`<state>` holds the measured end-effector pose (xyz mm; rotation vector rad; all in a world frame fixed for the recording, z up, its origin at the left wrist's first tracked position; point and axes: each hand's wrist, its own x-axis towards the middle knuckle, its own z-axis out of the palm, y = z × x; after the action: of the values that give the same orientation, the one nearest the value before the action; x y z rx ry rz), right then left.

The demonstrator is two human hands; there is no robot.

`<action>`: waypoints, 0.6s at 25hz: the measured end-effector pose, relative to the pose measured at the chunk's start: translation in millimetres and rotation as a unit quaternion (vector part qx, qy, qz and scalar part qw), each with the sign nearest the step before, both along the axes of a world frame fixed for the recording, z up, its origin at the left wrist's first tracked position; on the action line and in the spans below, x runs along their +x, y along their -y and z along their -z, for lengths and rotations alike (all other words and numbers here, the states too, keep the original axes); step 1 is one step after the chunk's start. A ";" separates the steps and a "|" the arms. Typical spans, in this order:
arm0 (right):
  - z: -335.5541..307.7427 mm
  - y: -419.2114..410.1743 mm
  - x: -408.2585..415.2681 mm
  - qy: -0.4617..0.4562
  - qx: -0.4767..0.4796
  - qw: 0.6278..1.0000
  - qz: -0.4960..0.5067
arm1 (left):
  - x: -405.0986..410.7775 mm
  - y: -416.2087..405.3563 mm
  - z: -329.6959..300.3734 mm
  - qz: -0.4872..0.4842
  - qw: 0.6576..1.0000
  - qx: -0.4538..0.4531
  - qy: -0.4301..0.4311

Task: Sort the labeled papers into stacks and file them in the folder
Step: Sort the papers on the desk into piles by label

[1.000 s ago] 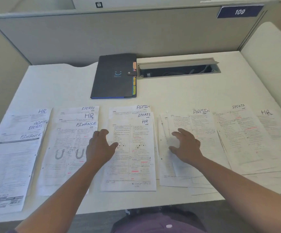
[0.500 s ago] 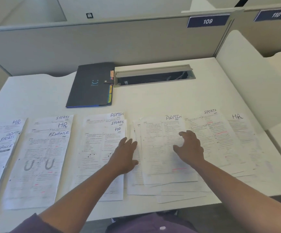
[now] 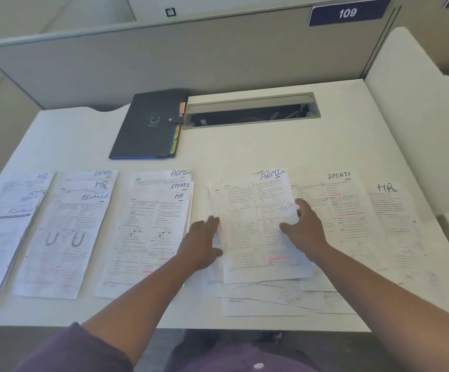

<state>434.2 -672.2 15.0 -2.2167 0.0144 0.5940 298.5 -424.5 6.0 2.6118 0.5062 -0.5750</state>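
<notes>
1. Landmark: the top ADMIN sheet (image 3: 255, 226), lying near the front edge of the desk (image 3: 258, 149) on a loose, fanned pile. Its long axis runs front to back, tilted slightly so the header leans right.
2. The left hand (image 3: 204, 244) lies flat against the sheet's left edge, fingers straight and pointing away from the person, holding nothing.
3. The right hand (image 3: 302, 226) rests on the sheet's right half, thumb on the paper and fingers loosely curved over its right edge. Whether it pinches the edge cannot be told.
4. Both hands bracket the sheet, so neither is clearly nearer. The coming move likely turns on squaring or lifting it between them.
5. Right of the ADMIN sheet: a SPORTS sheet (image 3: 344, 210), then an HR sheet (image 3: 395, 210), both partly overlapped.
6. Left of it: three staggered stacks, headers showing ADMIN, SPORTS, HR, FINANCE.
7. Behind and left of it: the dark folder (image 3: 148, 124), closed, coloured tabs along its right side.
8. Look: white printed pages, handwritten headers, pink highlighter marks.
9. Judgement: sorting barely begun; nothing filed.
</notes>
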 end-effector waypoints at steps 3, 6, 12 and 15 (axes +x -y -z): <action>2.3 2.4 7.3 -0.039 0.042 0.997 0.054 | 7.9 -2.4 0.3 -0.018 1.000 0.010 0.005; 4.5 4.8 15.9 -0.088 0.078 0.989 0.086 | 15.2 -9.8 -1.7 -0.013 0.999 0.038 -0.016; 11.1 0.9 12.2 -0.087 0.070 0.991 0.073 | 31.5 -17.7 -10.9 0.074 0.991 0.094 -0.061; 15.2 1.9 13.0 -0.085 0.068 0.992 0.057 | 34.0 -13.6 -12.9 0.077 0.988 0.108 -0.079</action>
<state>447.2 -674.1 -0.2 -2.0147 0.1814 0.6980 332.6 -410.9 18.9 2.8449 0.4383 -0.8242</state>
